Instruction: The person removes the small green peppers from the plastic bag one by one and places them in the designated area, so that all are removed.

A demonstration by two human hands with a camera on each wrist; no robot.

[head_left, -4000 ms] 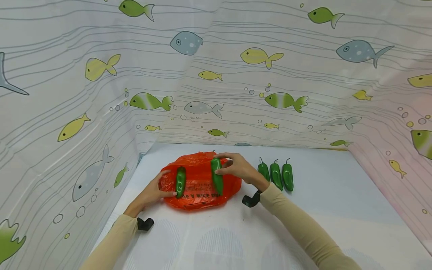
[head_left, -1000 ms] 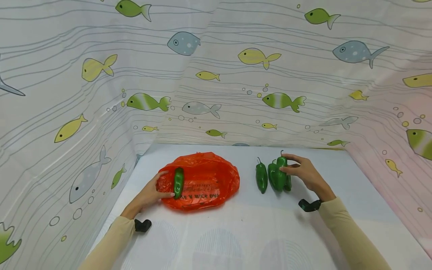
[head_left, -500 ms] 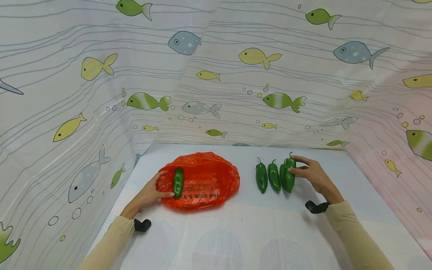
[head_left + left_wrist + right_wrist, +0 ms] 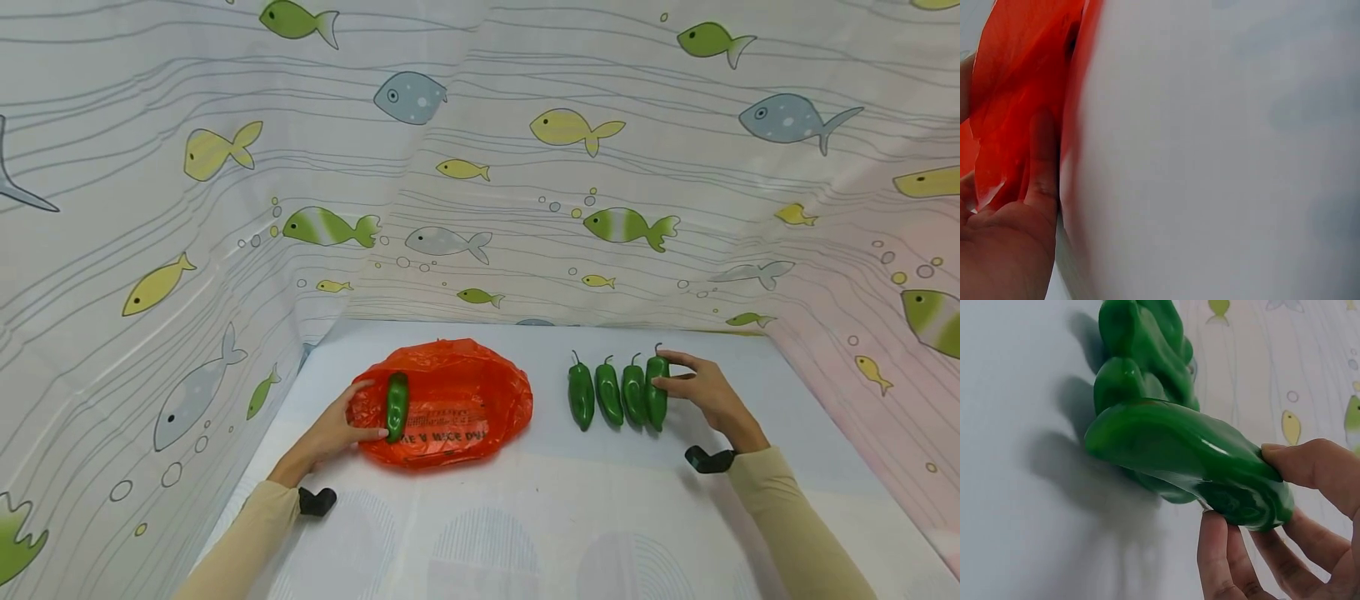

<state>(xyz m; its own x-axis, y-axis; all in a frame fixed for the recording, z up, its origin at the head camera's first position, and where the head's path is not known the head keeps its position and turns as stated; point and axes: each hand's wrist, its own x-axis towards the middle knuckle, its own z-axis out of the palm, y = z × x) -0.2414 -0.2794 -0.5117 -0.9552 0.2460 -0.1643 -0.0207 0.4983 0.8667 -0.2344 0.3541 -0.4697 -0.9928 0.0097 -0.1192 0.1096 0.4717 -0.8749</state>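
My right hand [image 4: 708,392] pinches a glossy green chili pepper [image 4: 657,398] near its stem end, as the right wrist view also shows, with the pepper [image 4: 1172,447] tilted over its neighbours. To its left, a row of similar green chili peppers [image 4: 609,393] lies on the table, stems pointing away. My left hand [image 4: 330,432] holds the left side of a red plastic bag [image 4: 457,400]; in the left wrist view the bag [image 4: 1019,75] covers part of a finger. Another green chili pepper [image 4: 397,406] lies at the bag's left side, beside the left thumb.
The white table [image 4: 487,533] spreads in front of both hands. A fish-patterned sheet [image 4: 517,167] rises along the back and both sides. Black wrist mounts [image 4: 708,459] sit below each hand.
The right hand went from a pepper over the bag to the row, then slid right along it with that pepper, now at the row's right end. The left hand and bag stayed nearly still.
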